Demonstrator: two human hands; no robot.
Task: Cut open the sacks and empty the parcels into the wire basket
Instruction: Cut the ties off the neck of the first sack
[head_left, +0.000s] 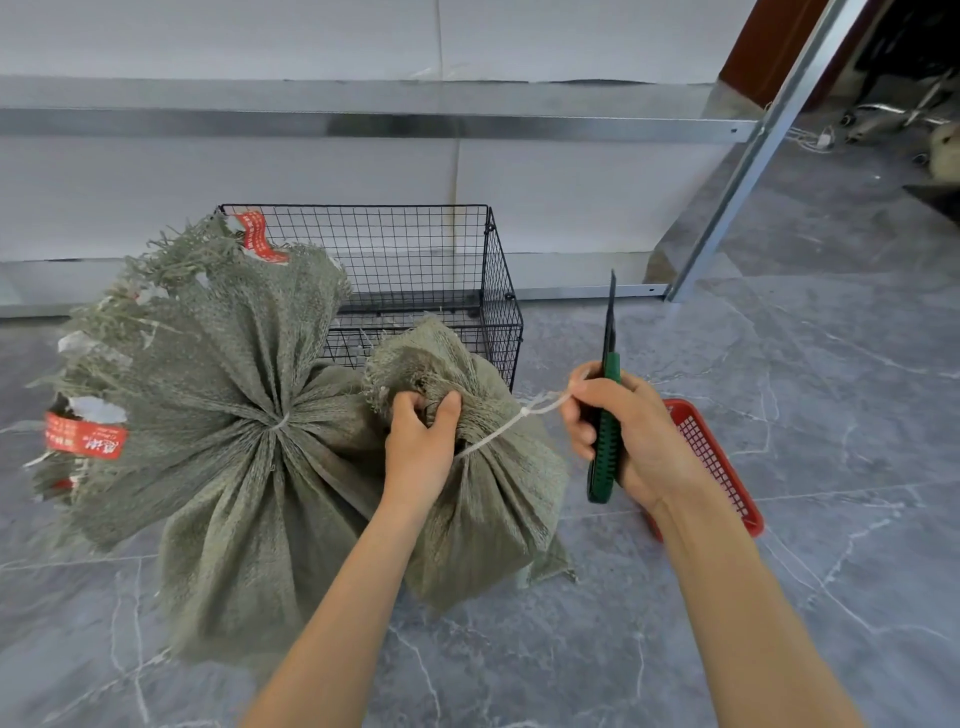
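Here, the smaller sack (493, 493) stands on the grey tiled floor (779, 364), just in front of the wire basket (415, 249). Its neck is gathered and tied with a white string (511, 421). The left hand (421, 441) grips the bunched neck, fingers (405, 405) curled round the cloth. The string runs taut from the neck to the right hand (634, 436), which pinches its end at the top while wrapping a green-handled knife (605, 441), blade (612, 312) pointing up. The larger sack (234, 415), also tied, leans against the smaller one on the left. A red tray (711, 452) lies on the floor behind the right hand.
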